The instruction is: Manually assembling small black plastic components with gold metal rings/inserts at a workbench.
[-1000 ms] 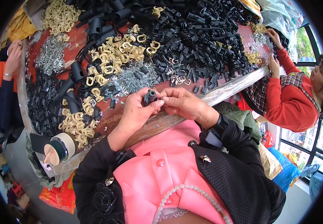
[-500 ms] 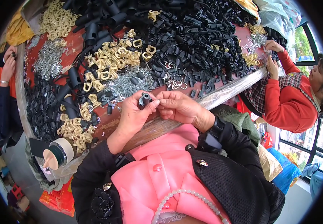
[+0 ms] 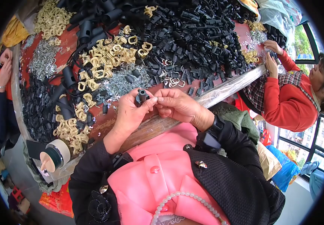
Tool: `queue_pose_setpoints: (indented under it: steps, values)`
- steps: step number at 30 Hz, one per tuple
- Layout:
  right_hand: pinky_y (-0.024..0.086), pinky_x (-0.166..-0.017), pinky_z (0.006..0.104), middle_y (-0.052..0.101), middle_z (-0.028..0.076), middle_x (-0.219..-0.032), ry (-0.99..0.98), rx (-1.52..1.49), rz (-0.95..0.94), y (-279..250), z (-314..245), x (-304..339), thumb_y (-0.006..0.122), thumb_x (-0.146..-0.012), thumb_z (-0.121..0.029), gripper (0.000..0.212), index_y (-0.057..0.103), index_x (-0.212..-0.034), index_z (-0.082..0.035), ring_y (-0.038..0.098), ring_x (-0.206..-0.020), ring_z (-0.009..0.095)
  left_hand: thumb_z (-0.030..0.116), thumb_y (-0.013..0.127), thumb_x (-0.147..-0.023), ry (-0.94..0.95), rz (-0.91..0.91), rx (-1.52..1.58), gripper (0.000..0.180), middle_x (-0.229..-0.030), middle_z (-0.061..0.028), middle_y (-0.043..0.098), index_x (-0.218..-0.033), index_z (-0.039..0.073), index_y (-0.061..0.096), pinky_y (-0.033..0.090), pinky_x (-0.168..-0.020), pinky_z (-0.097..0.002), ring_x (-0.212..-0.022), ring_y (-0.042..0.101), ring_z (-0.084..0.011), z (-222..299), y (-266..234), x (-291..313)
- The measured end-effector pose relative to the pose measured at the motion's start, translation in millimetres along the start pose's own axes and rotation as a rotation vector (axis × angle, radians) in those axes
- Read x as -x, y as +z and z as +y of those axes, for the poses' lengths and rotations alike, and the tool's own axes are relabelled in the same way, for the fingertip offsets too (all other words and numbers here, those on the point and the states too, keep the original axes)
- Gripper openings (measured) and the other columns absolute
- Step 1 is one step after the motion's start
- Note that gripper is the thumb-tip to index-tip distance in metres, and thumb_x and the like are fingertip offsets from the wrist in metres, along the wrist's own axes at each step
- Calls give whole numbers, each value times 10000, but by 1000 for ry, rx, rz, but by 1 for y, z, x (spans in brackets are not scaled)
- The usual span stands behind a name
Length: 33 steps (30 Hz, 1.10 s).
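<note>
My left hand point(image 3: 126, 112) is closed around a small black plastic tube-shaped part point(image 3: 142, 96), its round open end pointing up. The fingertips of my right hand point(image 3: 180, 107) are pinched together and meet my left thumb beside the part. What they hold, if anything, is too small to make out. Both hands are above the near edge of the red table point(image 3: 104, 122). Just beyond them lie a heap of small silver metal pieces point(image 3: 126, 85) and a pile of cream-coloured ring-shaped plastic parts point(image 3: 107, 56).
Black plastic parts point(image 3: 192, 41) cover the table's far middle. More cream parts point(image 3: 70, 129) lie at the left, near a round container point(image 3: 57, 155) on the corner. A co-worker in red point(image 3: 285, 97) sits at the right; another person's hands point(image 3: 5, 69) show at the left edge.
The black part in my left hand now stands more upright. My hands keep their grip and the whole view has shifted slightly. The left person's hands have come closer together.
</note>
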State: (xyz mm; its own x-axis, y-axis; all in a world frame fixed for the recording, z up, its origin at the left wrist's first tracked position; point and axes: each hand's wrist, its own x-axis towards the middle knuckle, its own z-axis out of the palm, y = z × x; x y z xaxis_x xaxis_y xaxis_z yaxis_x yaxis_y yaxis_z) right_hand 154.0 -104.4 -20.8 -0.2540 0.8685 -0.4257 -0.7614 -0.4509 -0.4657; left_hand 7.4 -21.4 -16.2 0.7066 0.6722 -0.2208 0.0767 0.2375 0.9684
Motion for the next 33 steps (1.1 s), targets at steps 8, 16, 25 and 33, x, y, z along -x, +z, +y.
queue_pose_setpoints:
  steps: [8, 16, 25, 33]
  values:
    - [372, -520, 191, 500, 11, -719, -42, -24, -42, -6, 5, 3, 528, -837, -179, 153, 522, -865, -28, 414, -551, 64, 88, 621, -752, -55, -20, 70, 89, -606, -3, 530, -744, 22, 562, 391, -494, -185, -527, 481, -59, 2, 3, 1]
    - [373, -506, 215, 517, 16, -696, -274, 707, 201, -6, -6, 10, 520, -820, -103, 84, 535, -798, -23, 457, -550, 90, 127, 546, -811, -426, -168, 739, 179, -779, -23, 550, -958, 28, 513, 411, -535, -186, -624, 519, -89, 6, 0, 2]
    - [411, -519, 272, 508, 53, -679, -825, 1439, 210, 17, -11, 14, 601, -708, 4, 85, 555, -780, 3, 514, -582, 167, 130, 476, -856, -400, -228, 715, 291, -933, -46, 548, -1122, 20, 431, 454, -637, -225, -760, 554, -133, -8, -6, 8]
    - [415, -493, 337, 461, 72, -656, -964, 1719, 184, 17, -8, 11, 616, -628, -46, 119, 535, -716, -46, 508, -566, 254, 138, 502, -847, -412, -183, 704, 276, -927, -40, 564, -1095, 22, 472, 477, -697, -229, -801, 563, -112, -9, -4, 10]
